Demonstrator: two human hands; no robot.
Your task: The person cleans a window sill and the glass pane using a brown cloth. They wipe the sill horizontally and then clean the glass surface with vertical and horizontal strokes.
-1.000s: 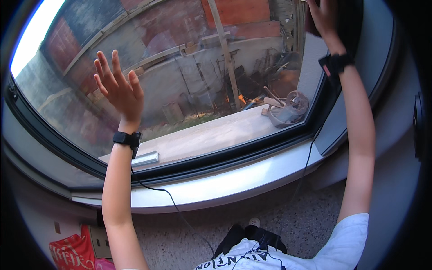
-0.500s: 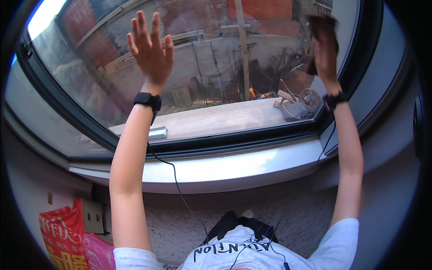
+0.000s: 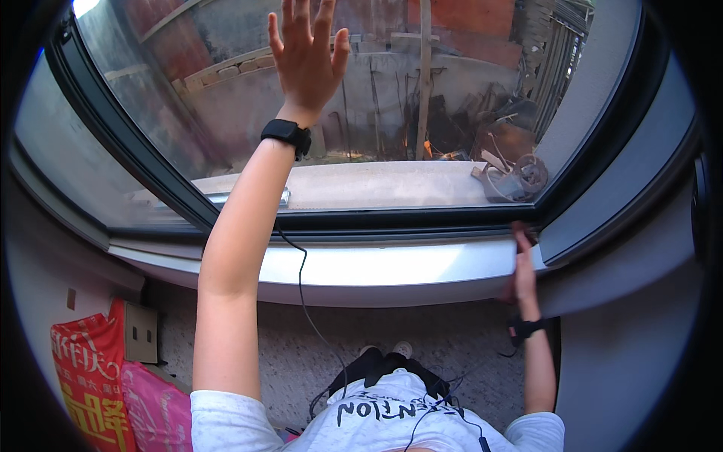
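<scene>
Ok, L to R. Far left on the floor: red printed bag [image 3: 89, 377] and pink bag [image 3: 157, 410], leaning against the wall under the sill, well apart from both hands.

Left hand [image 3: 305, 53]: raised high, fingers fully spread, palm flat toward the window glass [image 3: 392, 98]. Looks pressed on the pane, prob. to brace or push it, but actual contact can't be confirmed from this angle. Holds nothing. Black wristband [image 3: 286, 135] on that wrist; thin black cable [image 3: 305, 294] hangs from near the frame down toward the person's waist.

Window frame [image 3: 361, 220]: dark, runs along the bottom of the pane, with the light grey sill [image 3: 361, 267] just below it. Outside: concrete ledge [image 3: 376, 184] with a small tangle of wire and scrap [image 3: 512, 177] at its right end, brick walls beyond.

Right hand [image 3: 521, 267]: low, at the frame's lower right corner, fingers together and pointing up, touching the sill edge where it meets the side frame. Whether it grips anything there: can't tell, fingertips are in shadow. Judging by the pose, it steadies that corner while the left works the pane. Dark strap [image 3: 525, 329] on that wrist too.
</scene>
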